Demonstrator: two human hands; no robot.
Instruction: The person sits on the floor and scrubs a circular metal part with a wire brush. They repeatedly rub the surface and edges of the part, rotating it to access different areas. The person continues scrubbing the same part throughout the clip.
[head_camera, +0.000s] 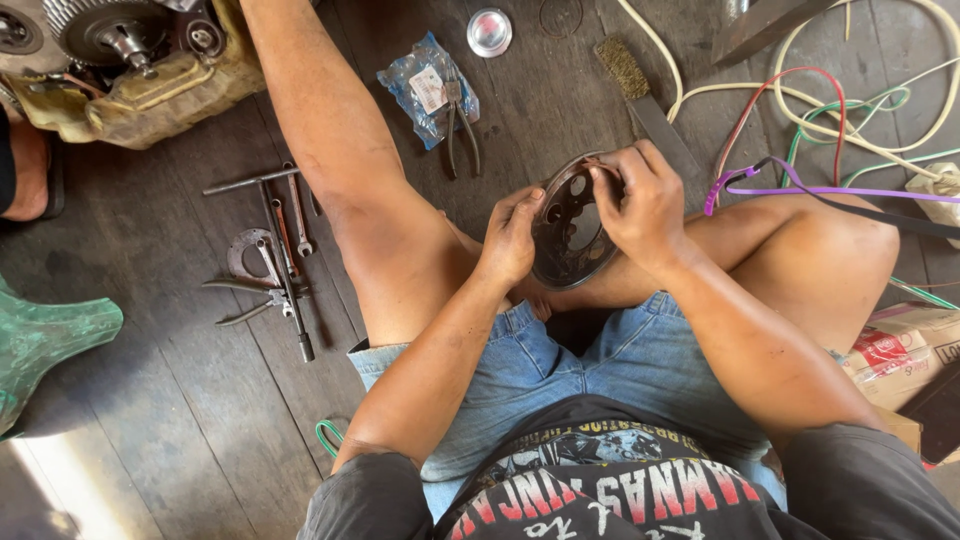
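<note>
Denim shorts (560, 360) and my crossed legs lie nearest me, and just above my knees I hold a round, dark metal drum (568, 232) pierced with a ring of holes. It stands on edge, tilted, its open face turned toward my left, so its axis runs roughly sideways between my two hands. My left hand (512, 240) clasps its near left rim from below, fingers curled around the edge. My right hand (645, 205) is clenched over the top right rim, fingertips pinching something small there that I cannot make out. Both hands touch the drum; the right sits higher and farther out.

Beyond, on the wooden floor (180, 400), wrenches and pliers (275, 265) lie to my left, well apart. Farther still lie a plastic bag (425, 85) with pliers across it, a wire brush (630, 75), a small shiny cap (489, 32), and loose coloured cables (830, 120) toward the far right corner. An engine casing (130, 70) sits in the far left corner.
</note>
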